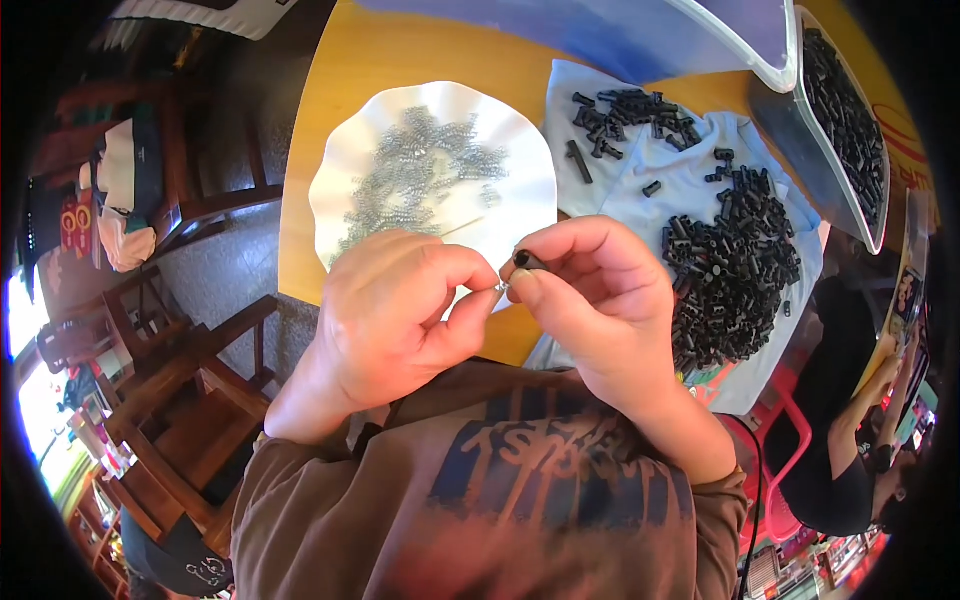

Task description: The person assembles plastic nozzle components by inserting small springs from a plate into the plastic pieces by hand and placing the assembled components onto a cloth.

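Observation:
My left hand (pixel 400 305) is closed in a pinch at the near edge of a white plate with a wavy rim (pixel 535 190). At its fingertips shows a tiny silvery piece (pixel 502 287), seemingly a metal spring, mostly hidden by the fingers. Close against it, my right hand (pixel 600 305) holds a short black plastic tube (pixel 530 260) between thumb and fingers, its hollow end facing left. Many small coil springs (pixel 425 165) lie heaped on the plate. A thin brownish stick (pixel 465 226) shows just beyond my left hand; whether it rests on the plate I cannot tell.
A large pile of black plastic parts (pixel 730 280) lies on a light blue cloth (pixel 630 190) at the right, with a smaller heap (pixel 640 120) behind. A clear bin (pixel 800 110) of black parts stands far right. Another person (pixel 840 420) sits at the right, near a pink chair (pixel 790 430).

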A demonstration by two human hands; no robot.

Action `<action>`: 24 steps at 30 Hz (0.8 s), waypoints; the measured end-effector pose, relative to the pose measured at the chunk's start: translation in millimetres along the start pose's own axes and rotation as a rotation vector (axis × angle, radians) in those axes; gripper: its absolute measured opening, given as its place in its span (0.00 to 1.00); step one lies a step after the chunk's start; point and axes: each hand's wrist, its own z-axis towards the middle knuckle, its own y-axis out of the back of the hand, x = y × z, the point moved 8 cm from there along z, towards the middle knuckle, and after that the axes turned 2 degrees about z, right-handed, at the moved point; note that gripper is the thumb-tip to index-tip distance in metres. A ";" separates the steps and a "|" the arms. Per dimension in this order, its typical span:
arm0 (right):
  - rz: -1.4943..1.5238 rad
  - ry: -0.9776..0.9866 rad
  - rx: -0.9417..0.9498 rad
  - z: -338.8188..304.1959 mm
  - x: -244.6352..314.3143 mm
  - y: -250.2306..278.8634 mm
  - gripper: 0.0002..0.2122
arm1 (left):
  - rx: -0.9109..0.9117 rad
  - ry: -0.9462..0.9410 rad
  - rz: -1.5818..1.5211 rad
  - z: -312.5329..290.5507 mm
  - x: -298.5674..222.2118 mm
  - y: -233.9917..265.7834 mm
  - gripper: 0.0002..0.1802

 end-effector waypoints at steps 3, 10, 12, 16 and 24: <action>0.179 -0.018 0.040 3.2 -3.8 -4.8 0.09 | 0.031 0.188 -0.151 -7.6 18.1 -3.4 0.09; 0.102 0.016 0.012 3.7 -1.0 -10.1 0.08 | 0.061 0.421 -0.590 -18.3 39.1 -15.7 0.03; 0.127 0.014 0.010 4.1 -0.8 -11.9 0.08 | 0.044 0.621 -0.903 -26.1 46.2 -25.8 0.03; 0.260 -0.048 -0.049 9.8 -6.8 -13.2 0.07 | -0.042 0.753 -1.078 -32.4 48.4 -31.7 0.06; 0.243 -0.023 -0.114 23.6 -11.0 -20.1 0.08 | -0.156 0.590 -0.774 -27.6 58.6 -21.4 0.06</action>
